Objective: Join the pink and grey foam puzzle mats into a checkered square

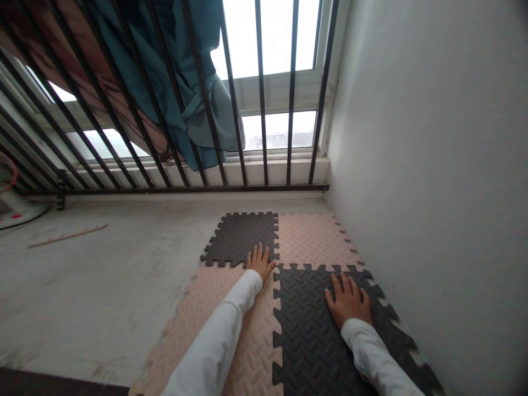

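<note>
Foam puzzle mats in pink and dark grey lie on the floor in a checkered pattern with toothed edges. My left hand (260, 263) rests flat, fingers spread, where the far dark grey mat (243, 234) meets the near pink mat (210, 313). On the near dark grey mat (305, 324), close to its right side, my right hand (350, 301) lies with fingers apart. Beyond it is the far pink mat (315, 239). Both hands hold nothing. White sleeves cover my forearms.
A white wall (433, 181) runs along the right of the mats. Dark metal railings (247, 188) stand ahead, with blue-green and pink cloth (177, 82) hanging behind them. A thin brown strip (68, 236) lies on the pale floor (103, 291); a fan (8, 176) stands at far left.
</note>
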A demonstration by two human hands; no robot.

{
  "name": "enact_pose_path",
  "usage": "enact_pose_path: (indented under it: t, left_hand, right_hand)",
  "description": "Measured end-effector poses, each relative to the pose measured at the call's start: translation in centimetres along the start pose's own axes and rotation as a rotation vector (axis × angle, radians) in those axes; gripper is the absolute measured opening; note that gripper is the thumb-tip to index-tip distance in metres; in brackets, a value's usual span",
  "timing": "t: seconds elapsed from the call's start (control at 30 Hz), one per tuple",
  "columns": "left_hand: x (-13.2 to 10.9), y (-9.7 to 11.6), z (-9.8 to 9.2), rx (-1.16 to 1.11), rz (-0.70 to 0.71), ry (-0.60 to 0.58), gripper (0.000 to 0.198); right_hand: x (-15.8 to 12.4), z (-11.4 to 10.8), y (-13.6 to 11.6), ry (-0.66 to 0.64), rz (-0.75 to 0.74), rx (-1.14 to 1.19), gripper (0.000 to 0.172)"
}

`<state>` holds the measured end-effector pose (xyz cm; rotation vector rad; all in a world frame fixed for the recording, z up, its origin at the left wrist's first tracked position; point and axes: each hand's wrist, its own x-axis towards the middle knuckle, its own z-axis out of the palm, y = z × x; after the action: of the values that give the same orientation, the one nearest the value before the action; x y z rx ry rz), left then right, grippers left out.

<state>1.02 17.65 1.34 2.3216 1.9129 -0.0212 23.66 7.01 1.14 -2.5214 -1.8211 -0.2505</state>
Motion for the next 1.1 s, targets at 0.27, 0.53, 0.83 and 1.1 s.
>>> enact_pose_path:
  t: [0.27, 0.53, 0.83, 1.1]
  left_hand:
    - [-3.9, -4.4, 0.0, 0.044, -0.011, -0.004, 0.055]
    - [-3.5, -5.0, -0.4, -0.039, 0.015, -0.083, 0.057]
    - [-5.7, -8.5, -1.0, 0.055, -0.097, -0.043, 0.057]
    - [-5.8, -8.5, -0.9, 0.047, -0.140, -0.024, 0.051]
  right_hand:
    - [0.0, -0.4, -0.1, -0.020, 0.008, 0.014, 0.047]
    - [0.5, 1.5, 0.4, 0.063, -0.013, 0.001, 0.047]
    - [0.3, 0.1, 0.0, 0.004, 0.006, -0.003, 0.048]
    - [0.2, -0.5, -0.1, -0.006, 0.012, -0.016, 0.047]
